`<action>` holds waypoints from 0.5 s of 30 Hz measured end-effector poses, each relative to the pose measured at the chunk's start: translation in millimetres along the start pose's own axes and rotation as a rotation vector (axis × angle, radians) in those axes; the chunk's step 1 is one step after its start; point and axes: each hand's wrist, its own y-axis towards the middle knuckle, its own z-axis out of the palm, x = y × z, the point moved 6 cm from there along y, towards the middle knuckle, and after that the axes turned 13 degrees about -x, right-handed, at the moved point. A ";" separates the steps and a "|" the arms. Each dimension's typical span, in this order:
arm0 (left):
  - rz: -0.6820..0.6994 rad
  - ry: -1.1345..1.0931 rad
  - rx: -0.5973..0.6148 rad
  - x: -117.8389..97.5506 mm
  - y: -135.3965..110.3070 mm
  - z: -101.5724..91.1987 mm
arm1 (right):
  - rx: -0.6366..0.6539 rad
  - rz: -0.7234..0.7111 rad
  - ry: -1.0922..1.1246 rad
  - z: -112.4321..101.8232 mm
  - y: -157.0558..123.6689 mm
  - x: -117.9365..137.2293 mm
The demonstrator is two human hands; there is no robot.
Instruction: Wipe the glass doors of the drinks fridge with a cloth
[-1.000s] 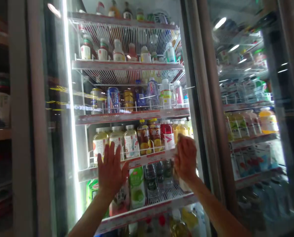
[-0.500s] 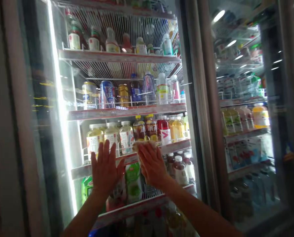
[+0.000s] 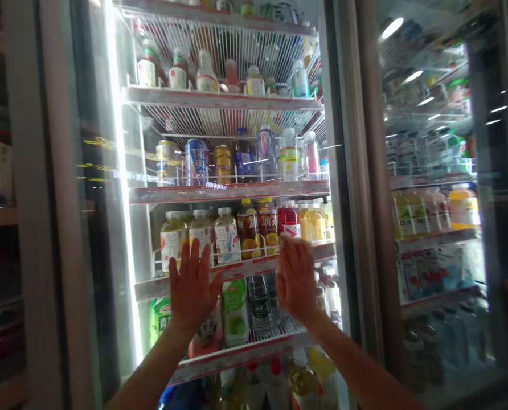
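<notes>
Both hands press flat on the drinks fridge's glass door (image 3: pixel 95 228), the left hand (image 3: pixel 193 290) with fingers spread below the pale bottles (image 3: pixel 200 233), the right hand (image 3: pixel 295 279) with fingers together under the red bottle (image 3: pixel 289 222).

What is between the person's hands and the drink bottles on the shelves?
The cooler's glass door. The left hand and the right hand seem to lie flat against its pane, fingers up. The juice bottles and water bottles stand on the shelves behind the glass.
</notes>
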 end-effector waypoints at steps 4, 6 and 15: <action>0.018 -0.015 -0.004 1.7 -0.7 -1.0 | 0.088 -0.196 0.105 4.3 -4.6 39.2; 0.019 -0.011 0.001 1.9 -1.0 -1.5 | 0.052 -0.166 0.067 -0.9 -2.3 18.8; -0.002 0.007 0.021 -0.9 -1.4 -0.3 | -0.123 0.266 -0.218 -15.9 25.2 -99.6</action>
